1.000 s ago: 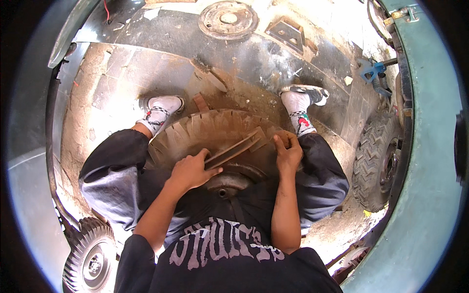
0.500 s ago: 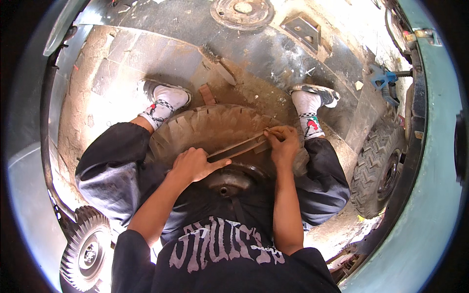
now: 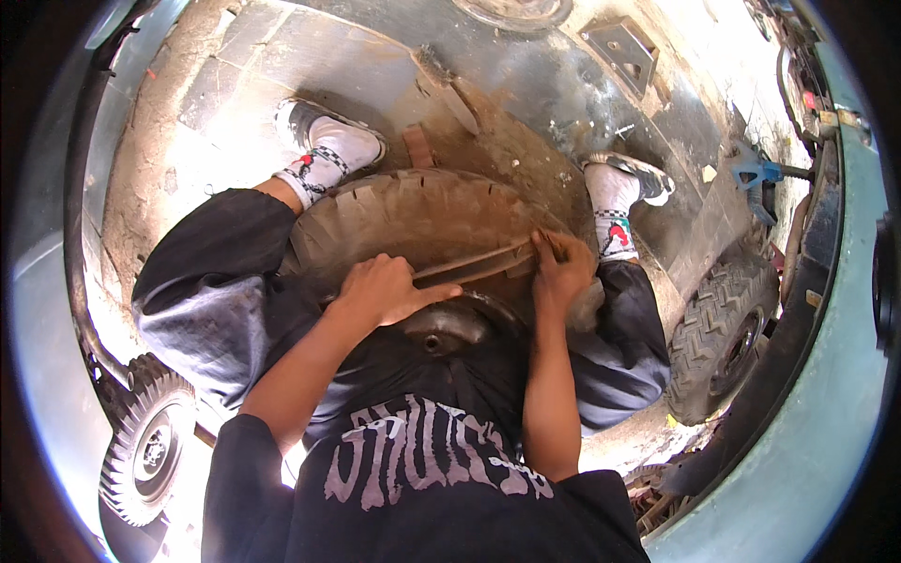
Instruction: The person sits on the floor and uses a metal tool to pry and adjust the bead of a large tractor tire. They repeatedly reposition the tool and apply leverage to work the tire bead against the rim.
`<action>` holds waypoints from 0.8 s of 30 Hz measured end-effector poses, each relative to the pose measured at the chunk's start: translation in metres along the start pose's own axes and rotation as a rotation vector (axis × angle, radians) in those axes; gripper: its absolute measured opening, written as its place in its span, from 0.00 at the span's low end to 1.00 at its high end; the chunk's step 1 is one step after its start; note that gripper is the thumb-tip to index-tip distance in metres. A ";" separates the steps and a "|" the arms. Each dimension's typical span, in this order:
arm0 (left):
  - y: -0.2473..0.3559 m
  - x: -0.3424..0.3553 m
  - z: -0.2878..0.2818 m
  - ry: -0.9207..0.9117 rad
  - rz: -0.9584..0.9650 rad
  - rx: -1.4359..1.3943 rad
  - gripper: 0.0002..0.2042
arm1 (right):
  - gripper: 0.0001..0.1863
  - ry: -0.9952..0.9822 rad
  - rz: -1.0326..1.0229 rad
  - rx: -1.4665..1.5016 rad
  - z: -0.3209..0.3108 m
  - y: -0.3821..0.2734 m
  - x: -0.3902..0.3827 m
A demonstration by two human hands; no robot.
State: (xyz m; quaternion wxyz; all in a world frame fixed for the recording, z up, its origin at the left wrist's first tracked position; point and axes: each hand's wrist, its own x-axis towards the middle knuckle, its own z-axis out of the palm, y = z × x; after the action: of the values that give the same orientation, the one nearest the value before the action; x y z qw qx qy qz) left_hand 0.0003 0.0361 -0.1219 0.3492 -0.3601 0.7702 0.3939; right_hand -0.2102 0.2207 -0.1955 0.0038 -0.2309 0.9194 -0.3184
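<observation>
A worn, dusty tyre lies between my legs, with a dark metal wheel rim at its near side. Across it runs a long, thin brownish strip; whether this is loose or part of the tyre I cannot tell. My left hand is curled at the strip's left end, its thumb stretched out to the right along the near side. At the other end, higher up, my right hand grips the strip with bent fingers. Both palms are hidden.
A treaded wheel stands to the right, beside a blue metal tool. Another wheel is at lower left. A round metal disc, a bracket with holes and a reddish block lie ahead on the floor.
The view has shifted, so the floor items sit higher and further right. My right hand has moved slightly right and up along with the strip's end; both hands keep their hold.
</observation>
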 end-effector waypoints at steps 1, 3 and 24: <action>0.001 -0.001 -0.002 -0.010 -0.003 -0.006 0.51 | 0.14 -0.012 -0.023 -0.005 0.003 -0.003 0.006; 0.003 -0.002 -0.004 0.001 -0.001 -0.003 0.51 | 0.13 -0.001 -0.077 -0.073 0.010 -0.005 0.013; -0.002 -0.001 0.008 0.095 0.030 -0.021 0.54 | 0.08 -0.150 0.329 0.681 -0.033 -0.008 0.005</action>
State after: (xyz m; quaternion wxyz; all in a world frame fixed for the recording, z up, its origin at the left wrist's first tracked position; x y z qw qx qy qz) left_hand 0.0042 0.0425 -0.1257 0.3025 -0.3706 0.7869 0.3897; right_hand -0.2166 0.2326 -0.1635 0.1987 -0.0883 0.7829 -0.5829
